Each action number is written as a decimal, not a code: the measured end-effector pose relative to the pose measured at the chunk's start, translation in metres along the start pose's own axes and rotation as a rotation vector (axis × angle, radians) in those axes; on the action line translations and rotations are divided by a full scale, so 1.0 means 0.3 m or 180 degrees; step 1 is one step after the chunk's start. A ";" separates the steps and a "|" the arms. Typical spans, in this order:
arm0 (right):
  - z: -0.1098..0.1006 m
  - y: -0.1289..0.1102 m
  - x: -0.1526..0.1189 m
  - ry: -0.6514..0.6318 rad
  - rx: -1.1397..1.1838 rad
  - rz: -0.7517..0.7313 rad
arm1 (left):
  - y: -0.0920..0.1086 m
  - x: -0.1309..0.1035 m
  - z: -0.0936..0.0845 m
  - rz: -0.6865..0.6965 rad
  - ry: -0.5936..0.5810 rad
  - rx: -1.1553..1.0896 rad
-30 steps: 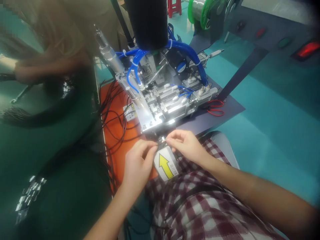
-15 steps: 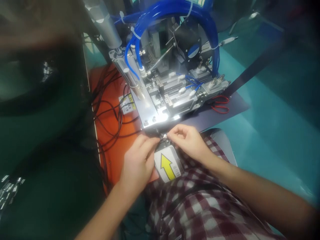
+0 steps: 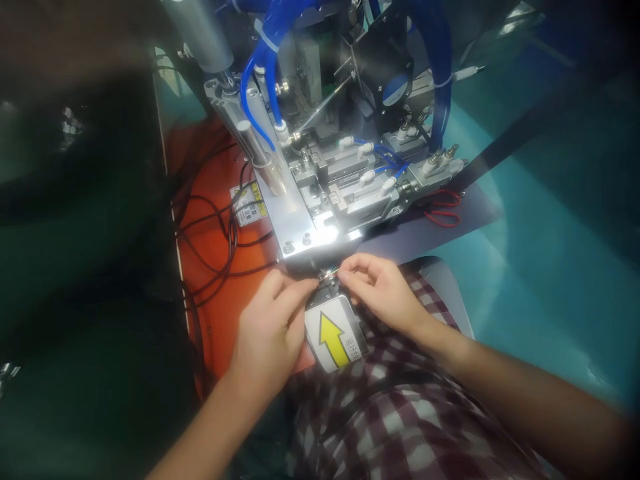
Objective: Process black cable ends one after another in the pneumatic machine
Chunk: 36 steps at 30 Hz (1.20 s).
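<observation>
Several thin coloured wires (image 3: pixel 330 272) with a small bright piece lie at the front of the metal machine, between my two hands. My right hand (image 3: pixel 377 283) pinches the wires' right side between thumb and forefinger. On the other side, my left hand (image 3: pixel 280 313) has its fingertips pressed together at the piece's left edge; what they grip is too small to make out. Just below the fingertips is a white plate with a yellow arrow (image 3: pixel 334 333).
The metal machine (image 3: pixel 295 213) with blue air hoses (image 3: pixel 273 40) stands ahead on an orange surface (image 3: pixel 215 293). Black cables (image 3: pixel 233 233) run at its left. Red-handled scissors (image 3: pixel 443 210) lie right of it. A checked garment covers my lap.
The view has shifted slightly. The coloured wires show more clearly between my hands, and my right fingertips are a little farther from my left ones.
</observation>
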State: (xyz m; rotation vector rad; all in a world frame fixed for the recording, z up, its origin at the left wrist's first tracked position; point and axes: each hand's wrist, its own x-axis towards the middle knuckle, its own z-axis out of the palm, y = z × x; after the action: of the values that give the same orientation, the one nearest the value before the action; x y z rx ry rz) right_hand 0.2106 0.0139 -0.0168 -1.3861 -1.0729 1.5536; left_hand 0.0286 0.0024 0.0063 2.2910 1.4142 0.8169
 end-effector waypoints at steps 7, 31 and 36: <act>0.002 0.018 -0.006 0.0040 -0.0483 -0.0394 | 0.001 -0.005 0.003 0.0003 0.0002 -0.0039; 0.006 0.013 0.004 0.0048 -0.0111 -0.0086 | -0.012 -0.010 0.000 0.0241 -0.0203 0.0501; 0.019 0.009 -0.009 0.0296 -0.0464 -0.0292 | -0.014 -0.012 0.002 0.0263 -0.0182 0.0574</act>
State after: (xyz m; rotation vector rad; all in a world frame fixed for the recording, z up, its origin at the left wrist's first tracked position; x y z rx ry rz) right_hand 0.2050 0.0100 -0.0181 -1.4703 -1.1949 1.3546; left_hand 0.0248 0.0009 0.0023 2.5011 1.4287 0.6655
